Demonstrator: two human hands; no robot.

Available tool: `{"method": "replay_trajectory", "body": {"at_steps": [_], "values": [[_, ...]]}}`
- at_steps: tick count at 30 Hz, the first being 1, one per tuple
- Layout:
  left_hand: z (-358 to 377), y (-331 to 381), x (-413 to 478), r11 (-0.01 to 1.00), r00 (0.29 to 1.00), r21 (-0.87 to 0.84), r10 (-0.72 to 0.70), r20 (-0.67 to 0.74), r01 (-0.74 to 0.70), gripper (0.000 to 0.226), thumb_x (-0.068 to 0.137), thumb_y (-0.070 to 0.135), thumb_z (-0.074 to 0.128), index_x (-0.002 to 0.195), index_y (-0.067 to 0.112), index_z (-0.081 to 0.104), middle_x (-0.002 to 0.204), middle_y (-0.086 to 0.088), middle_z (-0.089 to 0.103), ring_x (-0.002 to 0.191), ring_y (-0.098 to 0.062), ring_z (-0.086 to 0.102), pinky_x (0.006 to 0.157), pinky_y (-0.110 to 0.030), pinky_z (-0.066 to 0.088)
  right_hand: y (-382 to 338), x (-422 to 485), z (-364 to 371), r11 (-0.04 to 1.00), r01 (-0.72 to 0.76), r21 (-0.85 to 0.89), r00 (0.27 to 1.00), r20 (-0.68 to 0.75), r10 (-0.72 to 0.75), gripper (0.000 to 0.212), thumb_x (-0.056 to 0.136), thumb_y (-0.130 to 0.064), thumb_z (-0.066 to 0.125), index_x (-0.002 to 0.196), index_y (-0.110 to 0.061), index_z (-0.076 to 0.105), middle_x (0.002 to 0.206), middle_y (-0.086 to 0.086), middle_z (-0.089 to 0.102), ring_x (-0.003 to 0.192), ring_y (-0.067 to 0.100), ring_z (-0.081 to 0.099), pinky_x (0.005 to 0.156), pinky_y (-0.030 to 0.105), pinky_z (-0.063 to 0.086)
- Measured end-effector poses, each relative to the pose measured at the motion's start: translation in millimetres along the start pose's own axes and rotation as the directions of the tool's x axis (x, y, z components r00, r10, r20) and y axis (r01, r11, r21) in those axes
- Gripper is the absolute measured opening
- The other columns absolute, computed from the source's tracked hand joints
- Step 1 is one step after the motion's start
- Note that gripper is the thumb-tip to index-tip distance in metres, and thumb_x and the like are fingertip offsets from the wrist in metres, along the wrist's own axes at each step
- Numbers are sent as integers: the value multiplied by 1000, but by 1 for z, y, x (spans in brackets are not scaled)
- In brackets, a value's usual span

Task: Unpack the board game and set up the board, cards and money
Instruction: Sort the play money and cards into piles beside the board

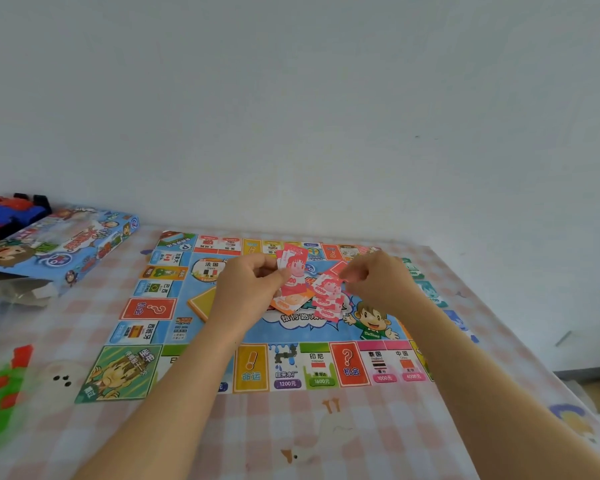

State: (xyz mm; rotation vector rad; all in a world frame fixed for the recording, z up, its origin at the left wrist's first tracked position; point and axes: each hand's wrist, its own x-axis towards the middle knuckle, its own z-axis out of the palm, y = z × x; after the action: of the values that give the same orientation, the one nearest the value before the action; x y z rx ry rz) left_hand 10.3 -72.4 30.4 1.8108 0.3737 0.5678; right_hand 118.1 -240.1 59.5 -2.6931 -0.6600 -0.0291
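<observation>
Dealing out money. Left hand fingers clamped on banknote stack; right hand fingertips pinch pink note above 5000 pile. Next, likely: drop it squarely.

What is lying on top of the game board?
A fan of pink paper banknotes and a yellow card stack lie on the colourful printed game board. The left hand and right hand hide part of its centre.

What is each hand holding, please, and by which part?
The left hand pinches a stack of pink notes by its left edge; the right hand pinches one pink note by its upper right corner.
</observation>
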Motion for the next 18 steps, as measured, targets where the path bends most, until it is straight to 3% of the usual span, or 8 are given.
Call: {"method": "replay_trajectory", "body": {"at_steps": [3, 6, 8, 12, 18], "values": [[-1, 1, -1, 1000, 1000, -5, 3, 2, -3, 16, 85, 20, 68, 72, 28, 62, 75, -3, 70, 65, -18, 65, 69, -34, 55, -11, 6, 3, 996, 76, -55, 993, 91, -71, 36, 85, -15, 65, 119, -27, 63, 89, -6, 57, 81, 11, 48, 85, 31, 51], [-1, 1, 0, 1000, 1000, -10, -6, 0, 6, 15, 84, 20, 68, 72, 26, 63, 73, -3, 69, 63, -17, 64, 69, -35, 55, -21, 15, 2, 956, 162, -244, 980, 154, -127, 49, 85, -6, 58, 126, -32, 56, 125, 1, 57, 100, 18, 54, 76, 28, 45], [-1, 1, 1, 999, 1000, -27, -17, 1, 17, 14, 84, 20, 68, 73, 25, 63, 73, -4, 69, 61, -17, 63, 70, -37, 56, -27, 19, -1, 916, 209, -343, 965, 225, -136, 49, 86, -8, 57, 127, -33, 53, 133, 0, 52, 112, 21, 53, 73, 29, 43], [-1, 1, 1, 997, 999, -65, -37, 6, 38, 13, 84, 19, 69, 74, 24, 63, 73, -6, 69, 59, -17, 61, 71, -39, 56, -34, 27, -5, 868, 238, -436, 953, 278, -122, 47, 85, -6, 56, 124, -32, 53, 130, 2, 52, 105, 21, 56, 64, 28, 37], [-1, -1, 3, 996, 1000, -80, -30, -1, 30, 14, 84, 18, 69, 74, 25, 62, 73, -4, 68, 60, -16, 61, 72, -39, 57, -29, 34, -1, 909, 226, -351, 958, 247, -143, 36, 81, -3, 62, 109, -26, 60, 115, 3, 51, 105, 23, 54, 74, 30, 42]]}}
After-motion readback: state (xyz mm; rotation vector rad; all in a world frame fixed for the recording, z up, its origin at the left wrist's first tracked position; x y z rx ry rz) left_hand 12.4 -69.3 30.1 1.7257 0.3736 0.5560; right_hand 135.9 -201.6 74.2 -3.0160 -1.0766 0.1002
